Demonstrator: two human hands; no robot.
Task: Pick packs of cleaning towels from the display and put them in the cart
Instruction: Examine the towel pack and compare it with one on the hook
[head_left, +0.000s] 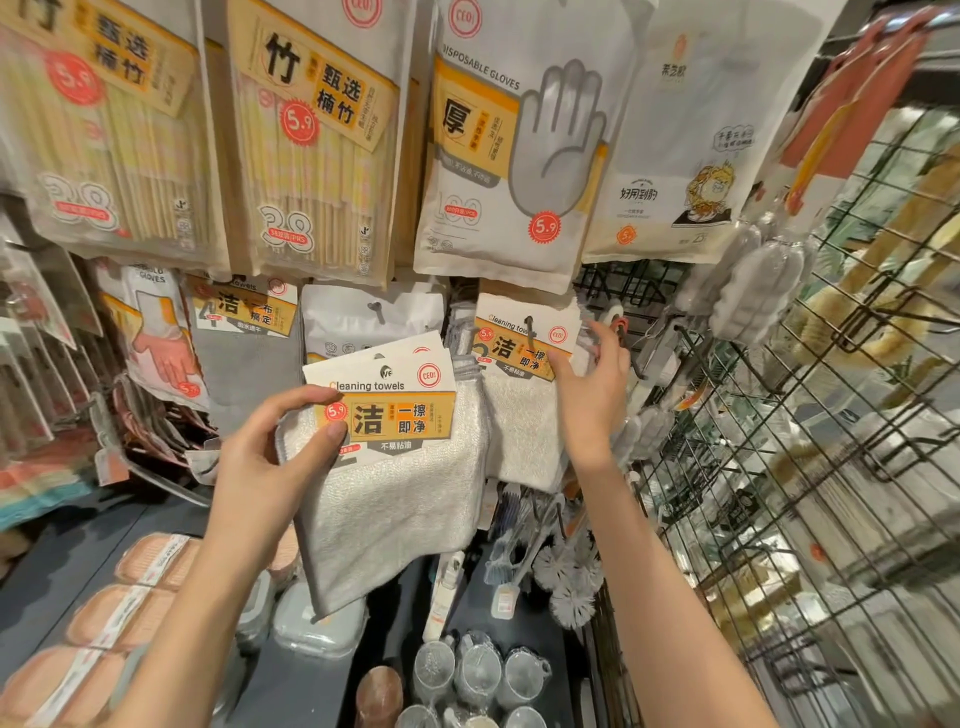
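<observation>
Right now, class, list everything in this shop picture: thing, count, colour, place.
Held cleaning towel pack: one, white cloth with orange card, centre.
Hanging cleaning towel pack: one showing, white, on a hook at centre right.
Chopstick packs: two, yellow, top left.
Disposable gloves pack: one, white and orange, top centre.
Grey towel pack: one, left of centre.
Wire rack: one, black, right.
Clear cups: several, bottom centre.
Left hand: pinches the held pack's card.
Right hand: fingers on the hanging pack's card.
</observation>
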